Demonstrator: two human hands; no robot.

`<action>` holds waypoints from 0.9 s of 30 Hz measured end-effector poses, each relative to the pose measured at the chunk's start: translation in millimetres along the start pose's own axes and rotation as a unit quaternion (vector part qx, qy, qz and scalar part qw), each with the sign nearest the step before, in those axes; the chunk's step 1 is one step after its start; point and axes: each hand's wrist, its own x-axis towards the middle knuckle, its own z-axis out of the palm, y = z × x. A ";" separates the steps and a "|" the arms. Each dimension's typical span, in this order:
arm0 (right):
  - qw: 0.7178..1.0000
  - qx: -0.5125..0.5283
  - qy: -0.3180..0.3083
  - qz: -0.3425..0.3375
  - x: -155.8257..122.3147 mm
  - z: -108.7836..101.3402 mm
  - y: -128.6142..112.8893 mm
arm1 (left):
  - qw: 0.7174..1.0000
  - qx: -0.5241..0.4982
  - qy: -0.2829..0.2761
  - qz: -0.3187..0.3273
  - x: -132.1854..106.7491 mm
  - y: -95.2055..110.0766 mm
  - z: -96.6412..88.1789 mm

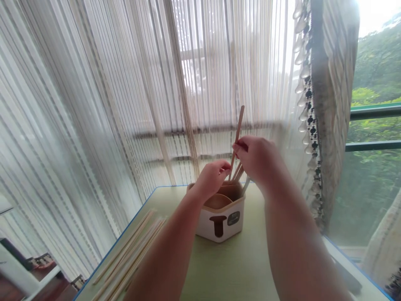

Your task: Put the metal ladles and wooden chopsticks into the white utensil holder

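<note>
A white utensil holder (222, 221) with a wooden rim stands at the far middle of a pale green table (225, 267). My right hand (257, 156) is closed around a long wooden stick (238, 125) that stands upright in the holder. My left hand (213, 177) is closed over the holder's rim, its fingertips beside the shorter sticks (237, 172) inside. What the left fingers hold, if anything, is hidden. A wooden spoon-like piece (217, 200) lies inside the holder below my left hand.
Several long wooden chopsticks (131, 255) lie loose on the table's left side near its blue edge. Sheer striped curtains (125, 104) hang close behind the table. A heavier beaded curtain (326, 104) hangs at the right, with a window railing beyond.
</note>
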 end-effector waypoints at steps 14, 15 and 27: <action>0.994 0.060 0.088 -0.012 7.7 4.3 15.5 | 0.992 0.069 -0.070 -0.076 -3.4 -15.8 4.8; 0.994 0.060 0.088 -0.010 8.0 3.7 16.6 | 0.993 0.061 -0.066 -0.073 -2.8 -15.7 6.4; 1.000 -0.001 -0.018 0.016 11.1 -2.6 32.8 | 0.997 0.034 -0.020 -0.065 3.0 -11.2 29.0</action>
